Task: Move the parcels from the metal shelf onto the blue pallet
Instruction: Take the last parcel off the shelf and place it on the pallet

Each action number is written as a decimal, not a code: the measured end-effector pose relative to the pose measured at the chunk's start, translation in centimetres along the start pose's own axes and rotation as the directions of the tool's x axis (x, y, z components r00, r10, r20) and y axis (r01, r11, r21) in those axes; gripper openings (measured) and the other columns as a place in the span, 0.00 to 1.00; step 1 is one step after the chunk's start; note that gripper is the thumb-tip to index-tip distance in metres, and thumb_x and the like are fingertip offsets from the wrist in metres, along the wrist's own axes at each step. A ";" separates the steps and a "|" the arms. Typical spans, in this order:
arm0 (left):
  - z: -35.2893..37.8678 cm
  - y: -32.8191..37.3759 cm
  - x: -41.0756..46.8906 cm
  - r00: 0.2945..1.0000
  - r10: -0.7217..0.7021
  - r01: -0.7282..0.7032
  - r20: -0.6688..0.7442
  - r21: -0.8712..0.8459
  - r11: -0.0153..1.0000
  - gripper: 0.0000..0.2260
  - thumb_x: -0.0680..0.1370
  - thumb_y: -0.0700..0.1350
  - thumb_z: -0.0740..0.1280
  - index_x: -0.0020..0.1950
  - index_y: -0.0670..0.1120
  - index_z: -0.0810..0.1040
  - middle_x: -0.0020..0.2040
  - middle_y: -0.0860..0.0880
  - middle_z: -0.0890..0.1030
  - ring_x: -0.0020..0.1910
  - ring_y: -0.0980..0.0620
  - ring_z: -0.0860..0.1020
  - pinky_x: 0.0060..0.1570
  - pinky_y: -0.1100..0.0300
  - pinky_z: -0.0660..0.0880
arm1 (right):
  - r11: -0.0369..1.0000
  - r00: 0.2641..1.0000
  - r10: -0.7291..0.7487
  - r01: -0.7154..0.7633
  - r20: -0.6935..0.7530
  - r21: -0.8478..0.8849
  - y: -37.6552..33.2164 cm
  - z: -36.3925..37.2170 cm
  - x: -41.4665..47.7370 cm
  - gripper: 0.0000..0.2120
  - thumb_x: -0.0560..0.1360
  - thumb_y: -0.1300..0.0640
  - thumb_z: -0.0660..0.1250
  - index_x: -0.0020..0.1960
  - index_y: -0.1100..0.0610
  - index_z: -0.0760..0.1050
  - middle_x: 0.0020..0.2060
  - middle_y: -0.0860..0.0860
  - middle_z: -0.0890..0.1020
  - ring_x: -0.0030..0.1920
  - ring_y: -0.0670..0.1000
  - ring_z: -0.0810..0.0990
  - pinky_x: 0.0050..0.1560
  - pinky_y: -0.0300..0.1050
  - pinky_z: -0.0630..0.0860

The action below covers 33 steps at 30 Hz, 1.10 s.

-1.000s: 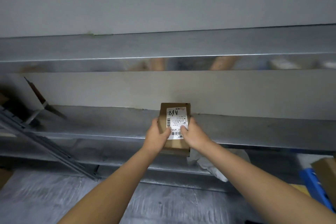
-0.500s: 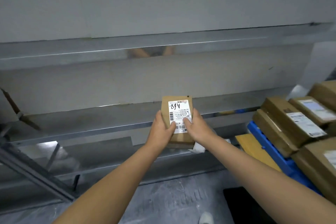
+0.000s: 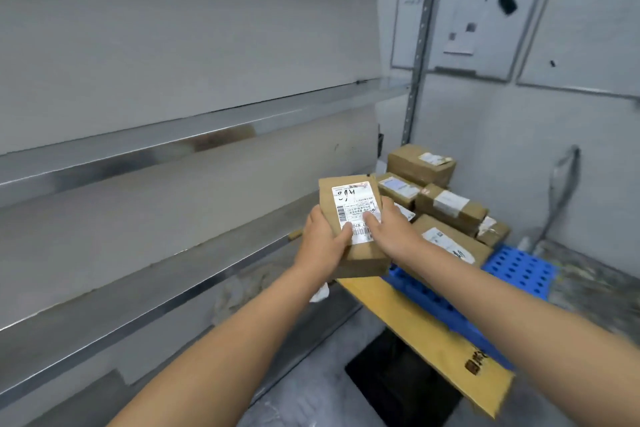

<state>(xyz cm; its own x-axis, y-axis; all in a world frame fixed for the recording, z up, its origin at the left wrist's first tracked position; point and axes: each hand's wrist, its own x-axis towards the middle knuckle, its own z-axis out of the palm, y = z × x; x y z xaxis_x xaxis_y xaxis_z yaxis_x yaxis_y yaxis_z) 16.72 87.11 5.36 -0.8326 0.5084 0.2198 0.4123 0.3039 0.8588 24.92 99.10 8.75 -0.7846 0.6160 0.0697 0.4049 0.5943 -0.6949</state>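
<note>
A small brown cardboard parcel (image 3: 332,198) with a white shipping label is held in the air in front of me. My left hand (image 3: 323,236) grips its left side and my right hand (image 3: 389,227) grips its right side, thumbs on the label. It hangs just left of the blue pallet (image 3: 517,267), which lies on the floor at the right with several brown parcels (image 3: 450,204) stacked on it. The metal shelf (image 3: 145,274) runs along the left; its visible boards carry no parcels.
A flattened cardboard sheet (image 3: 426,333) leans on the pallet's near edge. A black mat (image 3: 398,381) lies on the grey floor below it. Crumpled white wrap (image 3: 239,291) lies under the shelf. Whiteboards (image 3: 485,10) hang on the right wall behind a shelf post (image 3: 420,45).
The parcel has come off the shelf in both hands and swung right with my view; the pallet and its stacked parcels have come fully into sight.
</note>
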 end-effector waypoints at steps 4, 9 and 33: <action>5.3 3.0 1.1 0.994 0.048 -0.048 0.095 -0.005 0.999 0.23 0.76 0.51 0.68 0.66 0.45 0.66 0.63 0.47 0.73 0.61 0.49 0.73 0.59 0.50 0.73 | 0.999 0.996 0.044 -0.043 -0.083 0.015 4.1 -4.4 0.1 0.21 0.80 0.50 0.57 0.70 0.58 0.63 0.65 0.57 0.73 0.62 0.58 0.74 0.62 0.56 0.72; 11.0 7.0 2.1 0.980 0.085 -0.092 0.180 0.028 0.995 0.24 0.77 0.53 0.68 0.67 0.45 0.64 0.64 0.48 0.73 0.61 0.49 0.73 0.58 0.51 0.73 | 0.989 0.978 0.146 -0.140 -0.148 0.052 9.0 -9.2 0.5 0.21 0.80 0.48 0.56 0.69 0.57 0.62 0.63 0.55 0.74 0.60 0.58 0.76 0.61 0.57 0.73; 41.1 19.7 11.8 0.981 -0.103 0.099 0.164 0.031 0.995 0.19 0.79 0.52 0.64 0.66 0.46 0.65 0.64 0.49 0.76 0.59 0.51 0.75 0.57 0.53 0.75 | 1.000 0.998 0.018 -0.018 -0.059 -0.009 34.4 -30.0 18.2 0.18 0.81 0.51 0.56 0.68 0.56 0.66 0.63 0.56 0.75 0.61 0.56 0.75 0.56 0.47 0.70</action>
<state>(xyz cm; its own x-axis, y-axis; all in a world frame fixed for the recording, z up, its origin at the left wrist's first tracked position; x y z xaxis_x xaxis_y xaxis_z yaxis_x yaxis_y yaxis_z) 30.22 132.23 5.88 -0.7988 0.5994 0.0513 0.3388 0.3778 0.8616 38.66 146.24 7.58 -0.7482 0.6560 0.0998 0.4234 0.5878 -0.6893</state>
